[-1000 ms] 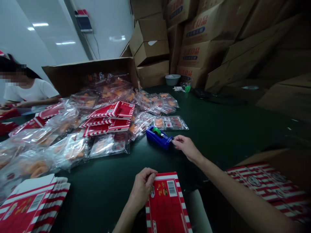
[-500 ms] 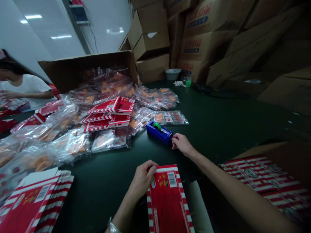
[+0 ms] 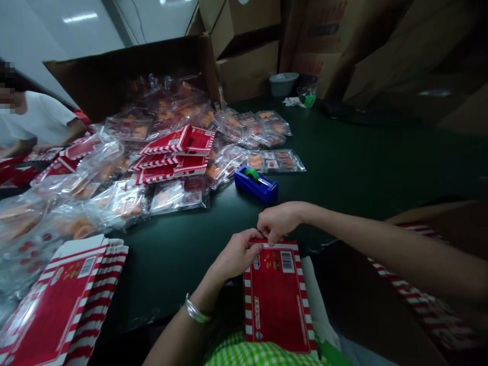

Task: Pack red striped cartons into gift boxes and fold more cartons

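A flat red carton [image 3: 278, 300] with striped white-and-red edges and a barcode lies at the front, near my lap. My left hand [image 3: 240, 251] grips its top left corner, thumb on the printed face. Right beside it, my right hand [image 3: 277, 223] is closed at the carton's top edge, touching it near the left fingers. Whatever its curled fingertips pinch is hidden. Just beyond my hands stands a blue tape dispenser [image 3: 256, 185] with a green core.
A stack of red cartons [image 3: 57, 300] lies at left. Bagged food packs [image 3: 179, 195] pile up behind, several red cartons [image 3: 171, 155] on top. A grey bowl [image 3: 282, 85] and cardboard boxes [image 3: 247, 71] stand at the back. Another person [image 3: 46, 117] sits far left.
My right hand has left the tape dispenser's cutter end and come back to the carton's top edge, beside my left hand. My left hand still holds the carton. The view has tilted down.
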Demonstrator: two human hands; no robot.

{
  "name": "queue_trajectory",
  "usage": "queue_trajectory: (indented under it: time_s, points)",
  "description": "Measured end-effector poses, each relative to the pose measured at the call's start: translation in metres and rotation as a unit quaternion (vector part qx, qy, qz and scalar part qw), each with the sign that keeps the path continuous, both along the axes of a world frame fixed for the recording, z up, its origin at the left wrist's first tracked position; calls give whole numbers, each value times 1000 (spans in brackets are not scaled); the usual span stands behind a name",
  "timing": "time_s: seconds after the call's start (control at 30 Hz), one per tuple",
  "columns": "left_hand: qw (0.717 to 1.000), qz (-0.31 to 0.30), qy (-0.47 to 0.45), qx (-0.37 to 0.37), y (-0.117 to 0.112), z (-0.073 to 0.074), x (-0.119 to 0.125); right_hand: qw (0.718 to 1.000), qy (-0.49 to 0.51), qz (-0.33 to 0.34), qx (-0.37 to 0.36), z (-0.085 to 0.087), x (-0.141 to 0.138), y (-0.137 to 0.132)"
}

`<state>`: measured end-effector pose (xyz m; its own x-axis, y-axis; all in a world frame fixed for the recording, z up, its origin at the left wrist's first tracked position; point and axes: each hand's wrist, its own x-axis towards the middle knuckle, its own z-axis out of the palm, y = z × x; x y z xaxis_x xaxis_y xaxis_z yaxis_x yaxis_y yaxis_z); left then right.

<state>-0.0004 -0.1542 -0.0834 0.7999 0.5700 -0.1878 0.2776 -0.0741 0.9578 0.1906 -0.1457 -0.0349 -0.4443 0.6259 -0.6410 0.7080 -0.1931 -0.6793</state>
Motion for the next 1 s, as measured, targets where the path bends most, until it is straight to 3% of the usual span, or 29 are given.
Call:
queue_trajectory:
  time_s: [0.17,0.27,0.4,0.5,0.63,0.7,0.77,0.83,0.87,0.9,0.97,1.0]
  points:
    - [988,22,-40,-145,-2,6,-11,998,24,-13,-50,-10,3,12]
    - [987,14,-73,-145,-1,10,-20,987,100,-35,-121,-22,12,1]
    - [986,13,-65,-150,3,8,-23,979,150,-86,-111,-29,20,-10]
    - [988,34,-48,-142,4,0,-19,984,146,-96,-45,-23,17,-11]
    - [993,51,-53,-95,9,-7,-13,998,54,10,5,-17,0,-11]
    - [990,77,-66,-94,17,1,-19,998,42,38,0,-9,3,-2]
    - [984,154,-75,-45,27,17,-39,998,59,32,1,10,22,16]
    - [958,272,-47,72,39,39,-78,993,84,-76,42,35,52,43]
    - [934,330,-7,139,44,49,-103,973,93,-194,82,46,69,58]
    - [896,387,51,210,49,57,-129,936,96,-307,142,54,83,74]
    - [787,474,206,338,56,63,-183,882,92,-403,226,57,103,107]
    - [734,493,290,367,57,62,-207,866,87,-419,260,52,106,122]
